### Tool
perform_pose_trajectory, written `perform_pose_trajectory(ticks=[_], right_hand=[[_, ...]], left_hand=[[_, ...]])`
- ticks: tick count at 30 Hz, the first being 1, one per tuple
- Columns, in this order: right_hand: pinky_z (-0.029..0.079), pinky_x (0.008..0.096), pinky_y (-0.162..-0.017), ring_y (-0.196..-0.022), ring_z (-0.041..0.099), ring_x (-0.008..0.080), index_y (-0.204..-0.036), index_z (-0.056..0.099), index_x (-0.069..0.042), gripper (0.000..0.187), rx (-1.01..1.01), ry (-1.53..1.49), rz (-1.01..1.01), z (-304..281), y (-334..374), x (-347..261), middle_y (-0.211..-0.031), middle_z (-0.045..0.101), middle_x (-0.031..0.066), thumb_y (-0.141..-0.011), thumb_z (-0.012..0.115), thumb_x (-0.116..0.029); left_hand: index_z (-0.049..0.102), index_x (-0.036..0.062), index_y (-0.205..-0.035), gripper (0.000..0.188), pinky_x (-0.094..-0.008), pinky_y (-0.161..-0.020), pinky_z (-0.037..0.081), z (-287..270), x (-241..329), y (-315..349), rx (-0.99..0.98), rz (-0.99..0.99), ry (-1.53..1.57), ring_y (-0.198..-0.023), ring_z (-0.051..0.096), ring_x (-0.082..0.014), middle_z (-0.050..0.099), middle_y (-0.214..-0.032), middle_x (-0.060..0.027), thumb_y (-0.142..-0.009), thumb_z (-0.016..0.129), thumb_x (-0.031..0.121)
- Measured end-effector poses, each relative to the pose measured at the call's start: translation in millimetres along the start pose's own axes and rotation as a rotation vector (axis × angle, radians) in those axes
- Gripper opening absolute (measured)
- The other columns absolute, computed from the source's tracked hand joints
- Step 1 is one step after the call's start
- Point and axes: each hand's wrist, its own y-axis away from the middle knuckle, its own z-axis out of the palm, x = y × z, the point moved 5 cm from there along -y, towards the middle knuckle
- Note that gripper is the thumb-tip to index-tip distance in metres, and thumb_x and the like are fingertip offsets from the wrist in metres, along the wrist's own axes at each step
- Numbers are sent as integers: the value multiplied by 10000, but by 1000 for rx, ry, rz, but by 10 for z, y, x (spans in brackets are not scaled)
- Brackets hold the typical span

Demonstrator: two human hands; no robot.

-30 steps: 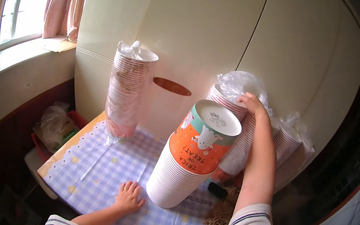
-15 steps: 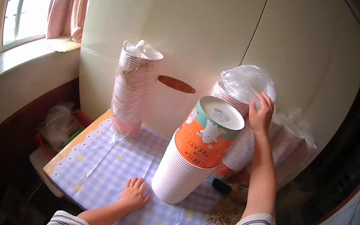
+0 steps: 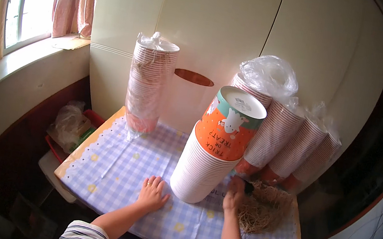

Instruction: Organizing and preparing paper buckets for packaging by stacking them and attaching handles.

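Observation:
A leaning stack of upside-down paper cups (image 3: 210,157), white below with an orange and teal printed cup on top, stands on the blue checked tablecloth (image 3: 120,168). My left hand (image 3: 151,193) lies flat and open on the cloth just left of the stack's base. My right hand (image 3: 235,194) is down at the stack's right base, touching the cloth beside a pile of tan rubber bands (image 3: 262,211). A small dark object sits by its fingers; whether it grips anything is unclear.
A tall plastic-wrapped cup stack (image 3: 150,83) stands at the back left. Several wrapped cup stacks (image 3: 288,134) lean against the cream cupboard doors (image 3: 213,38) at the back right. A window (image 3: 35,2) is on the left; a bag and bins (image 3: 69,126) sit below the table's left edge.
My right hand has come down from the plastic-wrapped stack at the back right to the table beside the rubber bands. My left hand has stayed flat on the cloth.

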Motion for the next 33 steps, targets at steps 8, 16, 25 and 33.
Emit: perform_pose_trajectory(ticks=[8,16,25,33], right_hand=[[409,440,-888,-996,519,370,-1089,569,2,311,-120,199,87,202,920,801,-1053,569,186,-858,597,-204],[453,363,-858,-979,560,237,-1243,482,-15,473,-271,-122,390,208,713,784,-1043,596,143,-842,658,-194],[468,302,-843,-989,544,181,-1434,212,-30,842,-373,-371,-67,-69,-782,-708,-1184,521,80,-802,738,-212],[334,315,-1000,-1271,388,175,-1462,233,-133,725,-425,-862,541,296,-846,-483,-1464,327,62,-922,361,-600]], left_hand=[[500,19,-1216,565,-508,-1077,227,52,9,-51,-3,10,20,-1280,351,-352,444,-1327,-186,-821,577,416],[510,45,-1232,580,-498,-1094,208,106,-98,-13,-33,-39,-5,-1304,341,-355,441,-1349,-183,-839,543,470],[433,0,-1298,715,-474,-1089,228,109,-282,-123,51,-105,476,-1287,354,-369,420,-1356,-206,-810,599,496],[138,-19,-1435,1207,-427,-1116,226,-1157,548,-1087,176,285,592,-1377,206,-390,221,-1460,-276,-567,827,459]])
